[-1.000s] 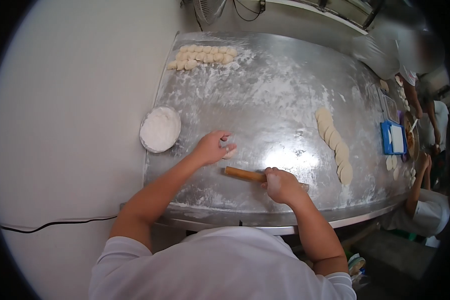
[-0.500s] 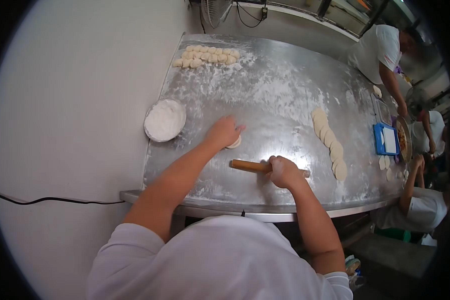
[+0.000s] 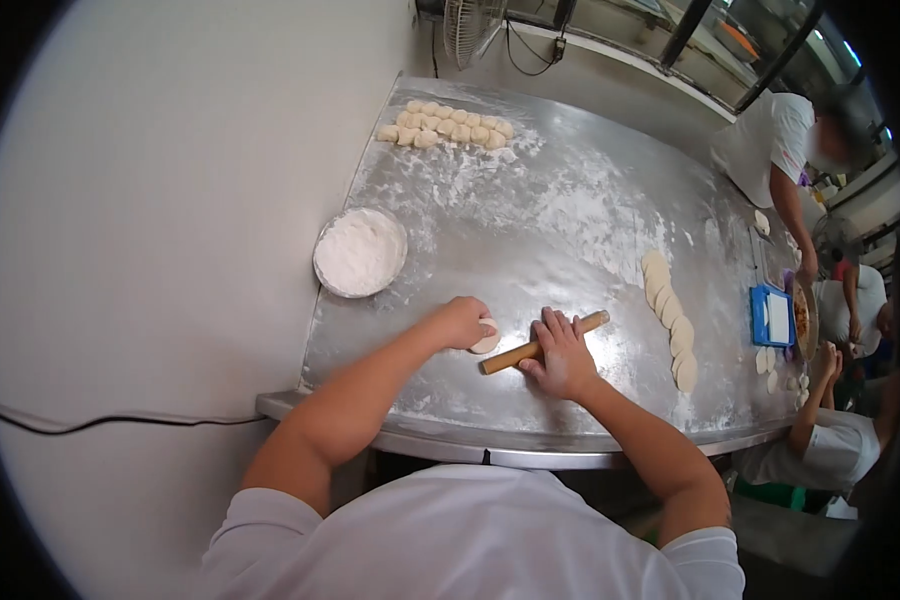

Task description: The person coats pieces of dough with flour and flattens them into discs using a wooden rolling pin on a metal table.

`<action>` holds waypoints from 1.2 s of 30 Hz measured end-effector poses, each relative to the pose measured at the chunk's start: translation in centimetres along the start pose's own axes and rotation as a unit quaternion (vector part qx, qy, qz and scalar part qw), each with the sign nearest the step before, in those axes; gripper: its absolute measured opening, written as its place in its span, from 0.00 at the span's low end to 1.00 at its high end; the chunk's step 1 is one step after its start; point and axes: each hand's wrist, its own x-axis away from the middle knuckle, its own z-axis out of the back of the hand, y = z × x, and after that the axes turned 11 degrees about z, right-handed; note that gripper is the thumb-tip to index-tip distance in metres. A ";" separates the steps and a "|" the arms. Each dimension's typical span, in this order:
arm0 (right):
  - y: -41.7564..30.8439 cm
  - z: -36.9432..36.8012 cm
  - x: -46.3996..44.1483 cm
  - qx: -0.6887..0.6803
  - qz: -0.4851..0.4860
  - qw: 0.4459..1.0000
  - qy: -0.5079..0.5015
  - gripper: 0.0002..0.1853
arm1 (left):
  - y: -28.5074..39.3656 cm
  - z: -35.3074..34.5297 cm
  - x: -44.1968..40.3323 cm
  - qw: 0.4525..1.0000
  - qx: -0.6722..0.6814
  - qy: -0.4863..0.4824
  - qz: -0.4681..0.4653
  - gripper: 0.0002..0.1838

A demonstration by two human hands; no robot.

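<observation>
Supporting the work is a broad, grey stainless-steel table, dusted with white flour. A round bowl, filled with white flour, stands at the table's left edge, beyond the left forearm. Rows of small, pale, rounded dough pieces occupy the far left corner. To the right of the hands, a line of overlapping, flat, cream-coloured dough rounds runs away from the near side and curves slightly left. A blue rectangular plastic tray sits near the right end, beside other people at work.

A light-brown, cylindrical wooden rolling pin lies on the table in front of the person. Its long axis is diagonal: the left end points toward the body, the right end points away. The right hand rests across its middle, palm down, fingers extended over the wood, and covers part of it.

A small, pale, circular dough disc is located just beside the pin's left portion, on its far side. The left hand grasps the disc's left edge with curled fingers and hides that edge.
</observation>
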 end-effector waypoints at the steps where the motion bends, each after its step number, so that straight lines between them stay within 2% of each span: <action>1: -0.2 -1.1 -0.3 0.009 0.007 1.000 0.012 0.38 | -0.1 0.0 -0.2 1.000 0.000 -0.005 -0.004 0.16; 4: -0.4 -1.9 -3.0 0.030 0.000 0.999 0.023 0.40 | 0.2 0.2 -0.5 0.999 -0.038 0.012 -0.019 0.17; 7: 0.0 -2.0 -8.6 0.057 -0.031 0.996 0.053 0.38 | 1.7 1.4 0.3 0.998 -0.058 0.004 0.021 0.18; 10: 1.1 -1.6 -14.8 0.045 -0.078 0.989 0.115 0.37 | 3.1 2.6 1.3 0.991 -0.105 0.083 0.004 0.19; 12: 1.6 -1.3 -17.8 0.024 -0.114 0.978 0.175 0.37 | 0.2 1.0 -1.8 0.992 -0.052 0.117 0.018 0.19; 15: 1.1 -0.9 -16.3 -0.060 -0.159 0.962 0.214 0.36 | -0.2 1.1 -2.2 0.992 -0.006 0.122 0.023 0.18; 17: 0.7 -3.0 -10.6 -0.031 -0.176 0.965 0.191 0.34 | -0.6 0.8 -2.7 0.993 0.056 0.104 0.027 0.17; 19: 0.0 -3.1 -3.5 -0.002 -0.132 0.987 0.093 0.34 | -0.4 0.8 -2.5 0.983 0.165 0.036 0.070 0.15; 21: 0.1 -2.1 1.5 0.018 -0.079 0.996 0.046 0.33 | 0.0 1.1 -2.0 0.959 0.260 -0.061 0.101 0.11; 24: 0.9 -2.1 0.2 0.017 -0.058 0.998 0.036 0.34 | 0.3 1.8 -1.4 0.996 0.049 -0.068 0.041 0.13; 27: 1.0 -1.2 -8.8 0.057 -0.101 0.991 0.062 0.35 | 2.0 2.3 -0.4 0.995 -0.079 -0.047 0.043 0.16; 28: 0.9 -0.1 -12.0 0.049 -0.117 0.990 0.063 0.38 | 1.7 1.8 -0.7 0.995 -0.090 0.012 0.031 0.17; 30: 2.2 -1.5 -16.4 0.040 -0.150 0.978 0.137 0.40 | 0.9 0.9 -1.5 0.985 -0.112 0.133 0.004 0.21; 31: 2.5 -1.9 -17.7 0.031 -0.158 0.972 0.170 0.40 | 0.7 1.3 -1.2 0.982 -0.110 0.154 -0.011 0.20; 33: 2.6 -1.9 -17.2 0.004 -0.150 0.966 0.212 0.37 | 0.7 1.5 -1.5 0.988 -0.086 0.130 0.006 0.20; 36: 1.7 -3.4 -8.5 0.043 -0.126 0.982 0.132 0.32 | 0.2 1.6 -2.3 0.994 0.023 0.108 0.022 0.20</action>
